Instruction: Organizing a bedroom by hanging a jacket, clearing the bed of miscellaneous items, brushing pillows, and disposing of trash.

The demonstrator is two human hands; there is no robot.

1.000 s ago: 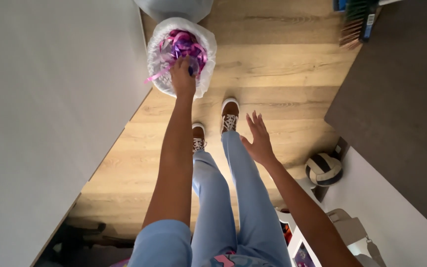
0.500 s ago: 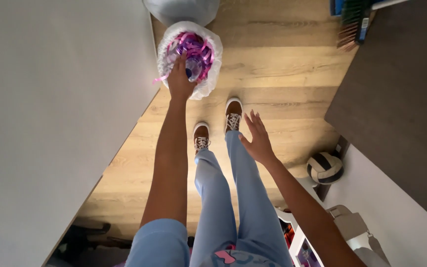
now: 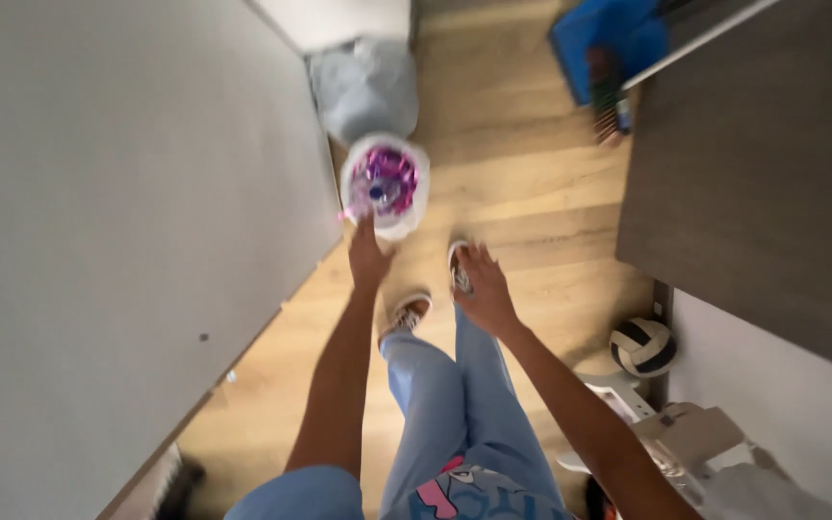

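A small bin lined with a white bag (image 3: 386, 185) stands on the wooden floor by the left wall, filled with purple and pink ribbon scraps and a clear bottle. My left hand (image 3: 369, 257) hovers just below the bin's near rim, fingers loose, holding nothing. My right hand (image 3: 480, 289) is spread open over my right shoe, also empty. The frame is motion-blurred. My legs in light blue trousers and brown-and-white shoes stand under both arms.
A grey bag (image 3: 366, 87) sits behind the bin. A white wall (image 3: 117, 241) runs along the left. A dark cabinet (image 3: 763, 173) fills the right, with a blue item and broom (image 3: 609, 48) beyond. A black-and-white ball (image 3: 643, 346) and white items lie at lower right.
My left hand has come out of the bin and back toward me, letting go of its contents. The view has pulled away, so the bin looks smaller and farther. My right hand stays open.
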